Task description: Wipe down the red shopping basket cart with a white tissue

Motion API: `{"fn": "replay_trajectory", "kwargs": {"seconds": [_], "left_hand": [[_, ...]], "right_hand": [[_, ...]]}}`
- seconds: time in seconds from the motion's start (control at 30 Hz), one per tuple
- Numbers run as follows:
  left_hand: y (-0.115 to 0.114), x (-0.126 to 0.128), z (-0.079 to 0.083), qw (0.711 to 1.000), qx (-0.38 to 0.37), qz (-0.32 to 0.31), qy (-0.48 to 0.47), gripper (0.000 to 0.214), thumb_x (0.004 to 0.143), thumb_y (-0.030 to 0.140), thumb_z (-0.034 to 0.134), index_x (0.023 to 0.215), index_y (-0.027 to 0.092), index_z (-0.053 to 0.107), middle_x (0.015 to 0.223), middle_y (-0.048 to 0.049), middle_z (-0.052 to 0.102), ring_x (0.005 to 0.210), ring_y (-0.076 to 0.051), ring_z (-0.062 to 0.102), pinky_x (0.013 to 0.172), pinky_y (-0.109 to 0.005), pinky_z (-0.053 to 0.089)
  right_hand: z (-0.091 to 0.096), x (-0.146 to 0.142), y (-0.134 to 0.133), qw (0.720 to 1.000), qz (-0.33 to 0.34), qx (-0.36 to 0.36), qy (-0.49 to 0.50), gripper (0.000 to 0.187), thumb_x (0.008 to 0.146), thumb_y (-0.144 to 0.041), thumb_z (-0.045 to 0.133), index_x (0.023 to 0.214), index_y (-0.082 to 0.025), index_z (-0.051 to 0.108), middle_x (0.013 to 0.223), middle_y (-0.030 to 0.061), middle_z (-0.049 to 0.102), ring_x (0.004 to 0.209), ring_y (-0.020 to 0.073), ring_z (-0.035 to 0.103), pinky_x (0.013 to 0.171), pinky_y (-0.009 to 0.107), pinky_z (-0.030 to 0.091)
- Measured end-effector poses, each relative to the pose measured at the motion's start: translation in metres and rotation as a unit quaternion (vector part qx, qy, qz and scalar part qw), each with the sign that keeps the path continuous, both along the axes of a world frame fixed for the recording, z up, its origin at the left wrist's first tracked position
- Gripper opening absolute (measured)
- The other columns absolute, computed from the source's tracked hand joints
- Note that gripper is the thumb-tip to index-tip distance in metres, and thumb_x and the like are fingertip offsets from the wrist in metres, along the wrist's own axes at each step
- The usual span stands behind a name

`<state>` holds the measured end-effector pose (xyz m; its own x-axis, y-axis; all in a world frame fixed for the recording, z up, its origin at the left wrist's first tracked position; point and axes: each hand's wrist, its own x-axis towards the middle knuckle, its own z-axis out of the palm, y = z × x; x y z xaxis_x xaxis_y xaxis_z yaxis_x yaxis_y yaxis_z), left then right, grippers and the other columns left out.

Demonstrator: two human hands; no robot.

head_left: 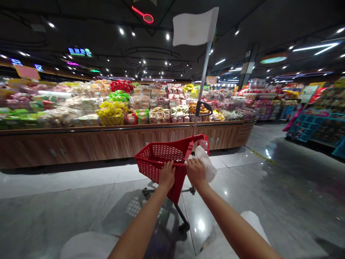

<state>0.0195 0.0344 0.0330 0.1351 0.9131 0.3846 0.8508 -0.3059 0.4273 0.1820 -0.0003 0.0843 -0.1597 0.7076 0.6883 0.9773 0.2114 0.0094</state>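
Note:
A small red shopping cart (153,171) with perforated sides stands in front of me on dark wheeled legs, and no goods show in the part of its basket I can see. On its near rim rests my left hand (167,175), fingers curled over the edge. My right hand (196,172) is closed on a crumpled white cloth (208,165) at the cart's right end, touching the red plastic there. A grey pole (204,75) rises from that end, bearing a blank white flag (194,28) and a dark curved handle (204,108).
Beyond the cart runs a long wooden display counter (118,144) heaped with packaged snacks (113,112). Blue racks (307,126) of goods stand at the right. Glossy grey tile floor (258,187) lies around the cart. Ceiling lights and a lit sign (79,51) hang above.

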Motion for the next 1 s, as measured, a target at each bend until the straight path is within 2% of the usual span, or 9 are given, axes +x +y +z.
{"fn": "replay_trajectory", "kwargs": {"seconds": [0.2, 0.3, 0.37, 0.43, 0.57, 0.63, 0.73, 0.8, 1.0], "left_hand": [[-0.023, 0.018, 0.001, 0.998, 0.017, 0.004, 0.053, 0.048, 0.097, 0.035, 0.027, 0.139, 0.016, 0.042, 0.143, -0.0103, 0.047, 0.137, -0.027, 0.035, 0.113, -0.046, 0.028], [-0.035, 0.016, -0.003, 0.997, 0.032, -0.041, 0.065, 0.05, 0.097, 0.037, 0.031, 0.143, 0.019, 0.035, 0.146, -0.0086, 0.043, 0.138, -0.026, 0.032, 0.113, -0.048, 0.027], [-0.036, 0.004, -0.006, 0.99, 0.053, -0.09, 0.092, 0.052, 0.096, 0.038, 0.034, 0.145, 0.022, 0.031, 0.148, -0.007, 0.041, 0.139, -0.024, 0.031, 0.114, -0.048, 0.024], [-0.029, -0.017, -0.008, 0.985, 0.065, -0.1, 0.122, 0.053, 0.095, 0.038, 0.038, 0.145, 0.023, 0.031, 0.148, -0.0076, 0.04, 0.14, -0.023, 0.029, 0.115, -0.048, 0.023], [-0.004, -0.065, -0.013, 0.988, 0.018, 0.014, 0.155, 0.055, 0.093, 0.042, 0.042, 0.141, 0.016, 0.037, 0.148, -0.0132, 0.04, 0.14, -0.028, 0.028, 0.113, -0.051, 0.024], [0.003, -0.079, -0.018, 0.985, -0.017, 0.037, 0.168, 0.052, 0.092, 0.044, 0.042, 0.137, 0.017, 0.042, 0.142, -0.0128, 0.047, 0.139, -0.03, 0.031, 0.112, -0.053, 0.023], [0.001, -0.082, -0.024, 0.984, -0.036, 0.033, 0.169, 0.046, 0.093, 0.045, 0.04, 0.132, 0.022, 0.048, 0.133, -0.0097, 0.056, 0.134, -0.029, 0.037, 0.111, -0.055, 0.023], [-0.006, -0.074, -0.027, 0.986, -0.039, 0.043, 0.158, 0.045, 0.094, 0.045, 0.039, 0.131, 0.022, 0.049, 0.131, -0.0103, 0.057, 0.131, -0.029, 0.04, 0.11, -0.057, 0.021], [-0.03, -0.054, -0.035, 0.988, -0.012, 0.044, 0.149, 0.046, 0.092, 0.039, 0.045, 0.135, 0.022, 0.046, 0.132, -0.0113, 0.055, 0.131, -0.031, 0.039, 0.109, -0.058, 0.023]], "right_hand": [[-0.023, -0.01, 0.005, 0.999, 0.013, 0.016, -0.044, 0.031, 0.096, -0.023, 0.042, 0.117, -0.014, 0.063, 0.105, 0.0104, 0.069, 0.103, 0.0229, 0.059, 0.101, 0.038, 0.034], [-0.023, 0.001, 0.004, 0.997, 0.063, 0.013, -0.051, 0.031, 0.096, -0.021, 0.041, 0.118, -0.014, 0.063, 0.111, 0.0097, 0.068, 0.104, 0.0213, 0.06, 0.102, 0.037, 0.036], [-0.016, 0.017, 0.001, 0.994, 0.101, 0.005, -0.038, 0.034, 0.097, -0.023, 0.038, 0.121, -0.017, 0.061, 0.115, 0.0082, 0.067, 0.105, 0.0193, 0.06, 0.099, 0.035, 0.04], [-0.006, 0.037, -0.001, 0.994, 0.112, 0.009, -0.009, 0.038, 0.098, -0.024, 0.033, 0.127, -0.019, 0.056, 0.122, 0.0073, 0.064, 0.11, 0.0174, 0.058, 0.096, 0.032, 0.043], [0.006, 0.063, -0.005, 0.997, 0.066, 0.013, -0.022, 0.037, 0.098, -0.028, 0.034, 0.128, -0.023, 0.056, 0.129, 0.0078, 0.059, 0.123, 0.0218, 0.048, 0.098, 0.036, 0.038], [0.004, 0.063, -0.006, 0.998, 0.027, -0.018, -0.054, 0.033, 0.097, -0.031, 0.039, 0.121, -0.024, 0.061, 0.122, 0.0088, 0.062, 0.117, 0.0249, 0.051, 0.097, 0.04, 0.035], [-0.01, 0.049, -0.006, 0.996, -0.023, -0.057, -0.064, 0.032, 0.097, -0.03, 0.039, 0.117, -0.023, 0.063, 0.113, 0.0101, 0.066, 0.104, 0.0245, 0.056, 0.096, 0.043, 0.033], [-0.023, 0.03, -0.005, 0.996, -0.026, -0.062, -0.064, 0.031, 0.097, -0.029, 0.039, 0.117, -0.022, 0.062, 0.115, 0.0109, 0.065, 0.108, 0.0259, 0.055, 0.098, 0.046, 0.031], [-0.061, -0.045, 0.001, 0.99, 0.06, -0.099, -0.079, 0.031, 0.095, -0.023, 0.044, 0.123, -0.019, 0.056, 0.121, 0.0118, 0.062, 0.114, 0.024, 0.052, 0.103, 0.044, 0.031]]}}
